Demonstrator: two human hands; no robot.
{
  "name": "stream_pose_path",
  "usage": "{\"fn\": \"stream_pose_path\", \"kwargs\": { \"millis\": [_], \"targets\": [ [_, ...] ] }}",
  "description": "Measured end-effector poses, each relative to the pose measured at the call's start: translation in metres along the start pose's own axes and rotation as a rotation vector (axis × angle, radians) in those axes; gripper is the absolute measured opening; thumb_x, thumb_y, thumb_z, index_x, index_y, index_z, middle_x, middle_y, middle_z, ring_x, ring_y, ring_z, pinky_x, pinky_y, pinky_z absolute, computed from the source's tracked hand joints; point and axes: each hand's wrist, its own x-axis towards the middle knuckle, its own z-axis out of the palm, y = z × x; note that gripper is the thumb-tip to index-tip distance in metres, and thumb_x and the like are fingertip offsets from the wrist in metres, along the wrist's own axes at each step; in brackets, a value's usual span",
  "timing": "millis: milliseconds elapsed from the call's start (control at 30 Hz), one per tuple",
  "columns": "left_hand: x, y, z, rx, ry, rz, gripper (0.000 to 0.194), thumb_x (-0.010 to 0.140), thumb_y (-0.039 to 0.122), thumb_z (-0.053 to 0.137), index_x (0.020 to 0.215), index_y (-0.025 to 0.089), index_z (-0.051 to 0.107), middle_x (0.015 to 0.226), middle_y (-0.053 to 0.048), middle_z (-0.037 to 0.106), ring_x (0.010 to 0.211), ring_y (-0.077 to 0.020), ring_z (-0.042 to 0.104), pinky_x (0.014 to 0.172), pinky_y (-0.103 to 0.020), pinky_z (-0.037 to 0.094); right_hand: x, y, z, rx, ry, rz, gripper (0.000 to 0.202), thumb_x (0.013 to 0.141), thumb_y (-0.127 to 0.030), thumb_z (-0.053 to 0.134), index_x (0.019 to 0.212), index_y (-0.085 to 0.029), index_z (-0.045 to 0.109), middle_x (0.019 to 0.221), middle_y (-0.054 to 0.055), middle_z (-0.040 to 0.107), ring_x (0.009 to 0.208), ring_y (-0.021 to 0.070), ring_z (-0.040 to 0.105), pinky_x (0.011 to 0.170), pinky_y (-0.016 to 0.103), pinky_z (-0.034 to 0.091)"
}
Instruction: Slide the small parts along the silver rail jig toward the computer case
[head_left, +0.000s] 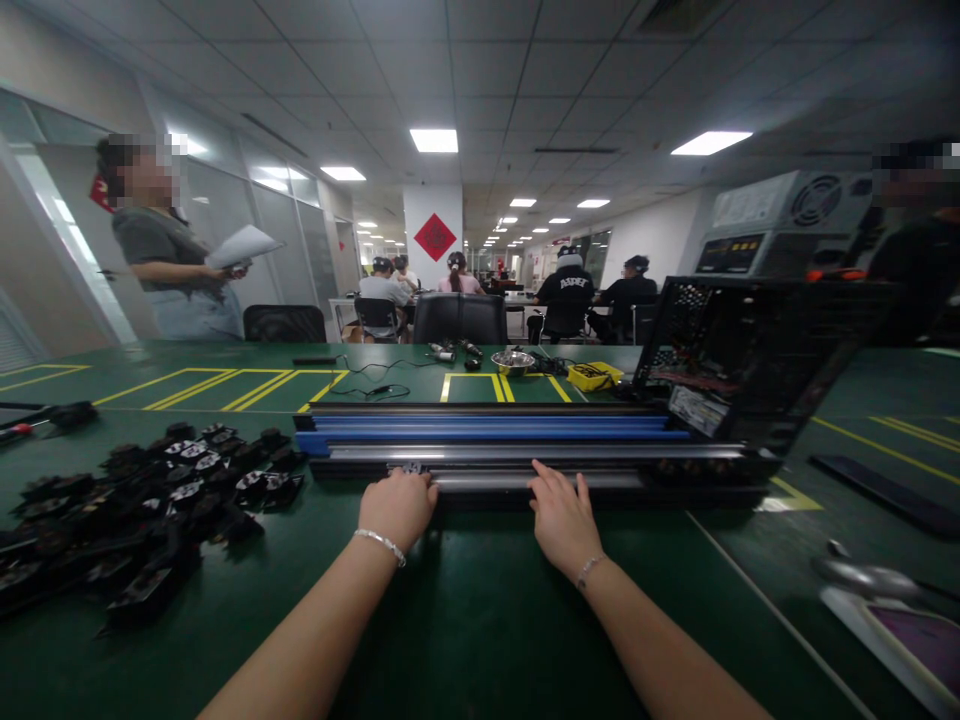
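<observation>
A long black rail with a shiny silver face (pixel 480 483) lies across the table in front of me. At its left part, my left hand (pixel 397 512) is closed, fingers curled over a small black part with pale markings (pixel 409 468); most of that part is hidden. My right hand (pixel 562 515) rests on the rail with its fingers apart, holding nothing. Just behind lie a blue rail (pixel 487 428) and other dark rails. To the left spreads a heap of small black parts (pixel 187 480), some with white faces.
An open black computer case (pixel 795 350) stands at the right behind the rails, power supply units (pixel 787 215) on top. Further back are a metal bowl (pixel 512 361), a yellow tray (pixel 595 376) and cables. A person holding papers (pixel 244 245) stands at left; others sit behind.
</observation>
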Motion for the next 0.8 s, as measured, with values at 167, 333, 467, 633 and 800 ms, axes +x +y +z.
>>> {"fn": "stream_pose_path", "kwargs": {
  "millis": [167,333,467,633,800],
  "targets": [
    [0.003,-0.001,0.002,-0.015,-0.067,-0.043,0.038,0.086,0.041,0.033,0.101,0.024,0.064,0.094,-0.013,0.064,0.088,-0.0232,0.062,0.075,-0.037,0.047,0.001,0.000,0.000,-0.007,-0.003,0.001,0.028,0.082,-0.011,0.036,0.098,-0.021,0.056,0.137,0.004,0.042,0.123,0.0208,0.036,0.105,0.050,0.008],
    [0.004,-0.004,0.000,-0.035,-0.100,-0.056,0.040,0.087,0.042,0.031,0.100,0.023,0.064,0.098,-0.014,0.064,0.096,-0.0245,0.060,0.080,-0.038,0.046,0.000,0.000,-0.001,-0.015,-0.003,-0.003,0.029,0.081,-0.011,0.037,0.100,-0.021,0.056,0.136,0.004,0.042,0.123,0.0209,0.036,0.106,0.050,0.008],
    [0.005,-0.008,0.000,-0.044,-0.104,-0.068,0.042,0.086,0.043,0.031,0.099,0.022,0.065,0.099,-0.014,0.065,0.096,-0.0248,0.060,0.080,-0.038,0.045,0.000,0.000,-0.001,-0.017,-0.003,-0.001,0.029,0.082,-0.011,0.036,0.100,-0.021,0.056,0.137,0.004,0.042,0.124,0.0210,0.035,0.105,0.050,0.008],
    [0.007,-0.013,0.000,-0.047,-0.117,-0.067,0.042,0.086,0.044,0.032,0.097,0.022,0.066,0.097,-0.014,0.066,0.094,-0.0238,0.061,0.079,-0.036,0.045,0.000,0.000,0.000,-0.018,0.000,-0.004,0.029,0.082,-0.011,0.036,0.100,-0.021,0.056,0.137,0.005,0.042,0.124,0.0208,0.035,0.105,0.050,0.008],
    [0.009,-0.015,0.001,-0.043,-0.131,-0.062,0.046,0.088,0.043,0.028,0.098,0.019,0.066,0.098,-0.015,0.066,0.094,-0.0232,0.061,0.079,-0.035,0.045,0.000,0.000,0.000,-0.009,-0.008,0.005,0.028,0.082,-0.011,0.036,0.098,-0.021,0.056,0.137,0.004,0.042,0.124,0.0210,0.035,0.105,0.050,0.008]
  ]
}}
